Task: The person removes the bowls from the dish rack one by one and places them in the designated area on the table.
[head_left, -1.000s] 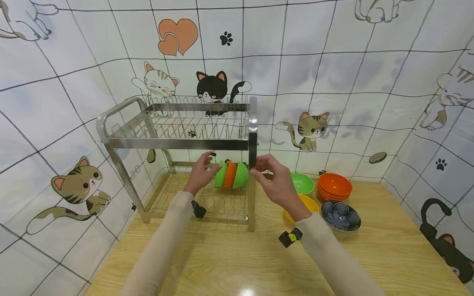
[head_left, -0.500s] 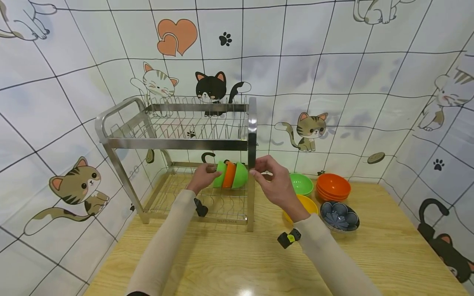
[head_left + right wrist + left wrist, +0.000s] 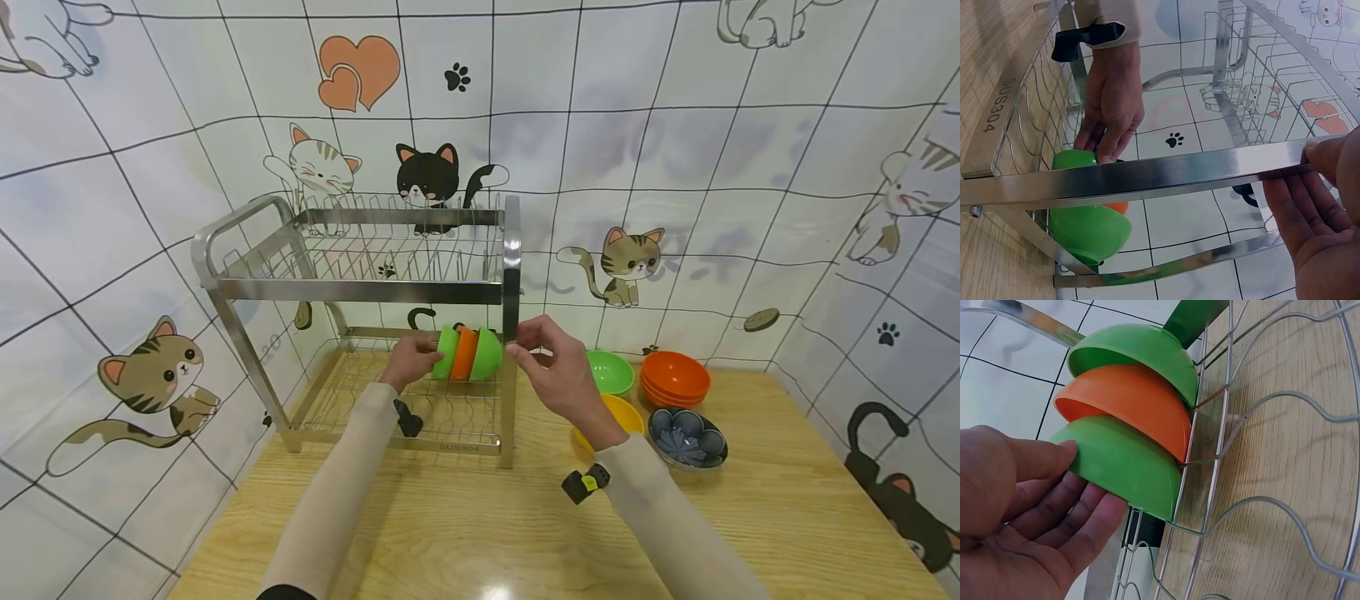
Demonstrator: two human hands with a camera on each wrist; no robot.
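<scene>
Two green bowls and an orange bowl [image 3: 464, 354] stand on edge, side by side, in the lower tier of a steel dish rack [image 3: 360, 292]. My left hand [image 3: 411, 361] reaches into that tier and holds the leftmost green bowl [image 3: 1125, 464], thumb at its rim and fingers against its outer side. The other green bowl [image 3: 1141, 353] leans beyond the orange one. On the rack's right side, my right hand [image 3: 558, 367] pinches the front upright post [image 3: 1210, 167] between thumb and fingers.
Right of the rack, on the wooden table [image 3: 465, 533], are a green bowl [image 3: 610, 372], a yellow bowl [image 3: 624, 412], stacked orange bowls [image 3: 677, 377] and a dark patterned bowl [image 3: 687, 437]. The rack's upper wire tier [image 3: 375, 250] overhangs my left hand.
My left hand has lowered from above and left of the bowls to the leftmost green bowl, and its fingers have closed on it. The right hand stays on the post.
</scene>
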